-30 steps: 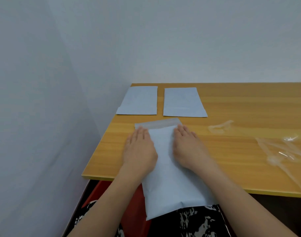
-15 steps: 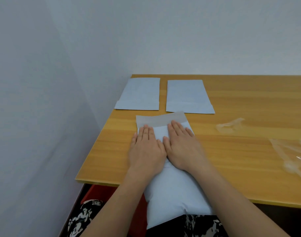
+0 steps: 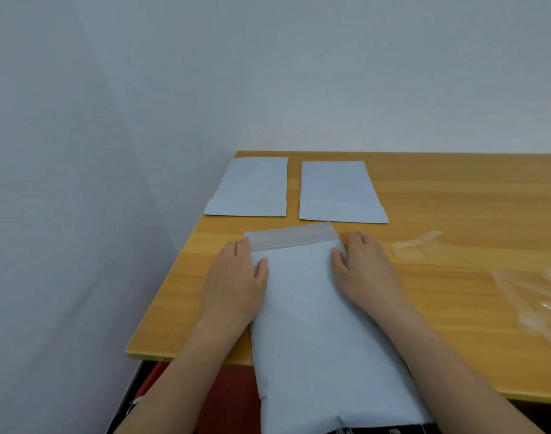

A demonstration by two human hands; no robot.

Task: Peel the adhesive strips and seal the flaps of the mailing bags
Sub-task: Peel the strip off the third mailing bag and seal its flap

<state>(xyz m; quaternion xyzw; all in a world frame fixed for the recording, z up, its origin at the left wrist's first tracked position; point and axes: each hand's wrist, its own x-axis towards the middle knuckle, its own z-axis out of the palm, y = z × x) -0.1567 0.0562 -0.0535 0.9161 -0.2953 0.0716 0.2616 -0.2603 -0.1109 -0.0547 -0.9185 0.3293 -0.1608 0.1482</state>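
Observation:
A pale blue mailing bag (image 3: 314, 324) lies lengthwise in front of me, its near end hanging over the table's front edge. Its flap (image 3: 291, 239) at the far end lies unfolded, showing a greyish adhesive band. My left hand (image 3: 236, 283) rests flat on the bag's left edge, fingers spread, thumb on the bag. My right hand (image 3: 361, 270) lies flat at the bag's right edge, thumb touching the bag. Neither hand grips anything. Two more pale blue bags, left (image 3: 252, 187) and right (image 3: 340, 192), lie side by side farther back with flaps folded down.
The wooden table (image 3: 455, 214) meets a white wall at the left and back. A crumpled clear strip (image 3: 418, 242) lies right of the bag. More clear plastic film (image 3: 537, 302) sits at the right edge. Something red (image 3: 233, 399) shows below the table.
Both hands slid apart from the middle of the bag to its left and right edges. The flap is now fully uncovered.

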